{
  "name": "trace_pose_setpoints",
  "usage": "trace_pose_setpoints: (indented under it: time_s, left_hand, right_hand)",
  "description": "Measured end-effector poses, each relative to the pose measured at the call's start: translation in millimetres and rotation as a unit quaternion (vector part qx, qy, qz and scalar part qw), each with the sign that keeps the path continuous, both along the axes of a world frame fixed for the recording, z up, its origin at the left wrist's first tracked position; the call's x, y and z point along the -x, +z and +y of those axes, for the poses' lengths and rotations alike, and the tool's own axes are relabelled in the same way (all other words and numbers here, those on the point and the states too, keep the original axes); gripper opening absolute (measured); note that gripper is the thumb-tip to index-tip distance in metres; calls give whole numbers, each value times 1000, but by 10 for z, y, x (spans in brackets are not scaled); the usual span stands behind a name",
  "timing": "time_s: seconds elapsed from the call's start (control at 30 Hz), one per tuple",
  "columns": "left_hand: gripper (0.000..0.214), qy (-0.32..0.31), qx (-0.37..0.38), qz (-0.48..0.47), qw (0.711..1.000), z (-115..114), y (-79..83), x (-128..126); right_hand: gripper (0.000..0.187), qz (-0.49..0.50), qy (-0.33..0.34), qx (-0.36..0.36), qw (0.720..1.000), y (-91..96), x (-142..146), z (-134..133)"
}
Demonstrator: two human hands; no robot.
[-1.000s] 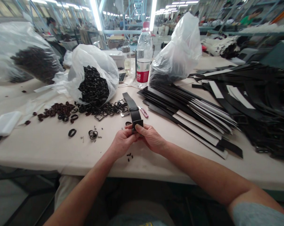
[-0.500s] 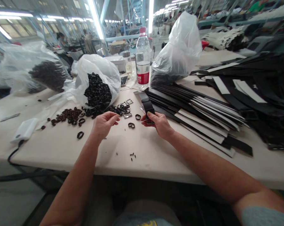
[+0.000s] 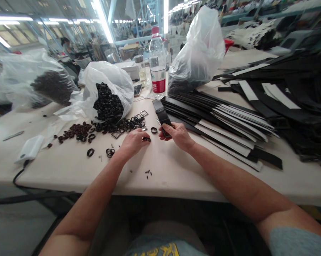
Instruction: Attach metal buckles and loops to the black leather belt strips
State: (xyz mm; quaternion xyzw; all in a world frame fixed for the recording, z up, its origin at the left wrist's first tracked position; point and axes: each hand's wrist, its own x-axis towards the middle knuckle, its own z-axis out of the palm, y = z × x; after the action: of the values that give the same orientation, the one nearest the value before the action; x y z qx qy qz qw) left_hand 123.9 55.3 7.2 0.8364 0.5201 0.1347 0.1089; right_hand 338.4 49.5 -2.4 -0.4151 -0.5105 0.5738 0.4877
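Note:
My right hand (image 3: 178, 136) grips the near end of a black belt strap (image 3: 162, 115) that runs away across the table toward the water bottle. My left hand (image 3: 133, 142) rests palm down on the table, its fingertips pinching a small black loop (image 3: 146, 139). Another black loop (image 3: 154, 130) lies just beyond it, between the two hands. Loose black loops and metal buckles (image 3: 139, 122) are scattered in front of the left hand.
An open white bag of black loops (image 3: 107, 93) lies behind the scatter, with brown loops (image 3: 76, 130) to its left. A water bottle (image 3: 157, 69), another plastic bag (image 3: 200, 57), stacked black straps (image 3: 229, 119) on the right, a white device (image 3: 29, 148) with a cable.
My left hand let go of the strap, moved left, then dropped onto the table onto a black loop. My right hand carried the strap end forward and slightly right.

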Motion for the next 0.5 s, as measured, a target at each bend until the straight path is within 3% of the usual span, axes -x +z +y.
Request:
trace_pose_setpoints:
  time_s: [0.23,0.37,0.43,0.5]
  left_hand:
    - [11,-7,-23,-22,999,1,-93,61]
    - [4,61,-40,-118,990,-65,-102,98]
    - [14,109,6,-266,958,-156,-101,100]
    - [28,134,75,-423,893,-272,-101,80]
  right_hand:
    - [58,-19,42,-4,999,-22,52,-61]
    - [56,-39,66,-13,997,-57,70,-79]
    - [56,-51,84,-17,995,-63,85,-101]
    - [55,-67,102,-15,992,-61,113,-140]
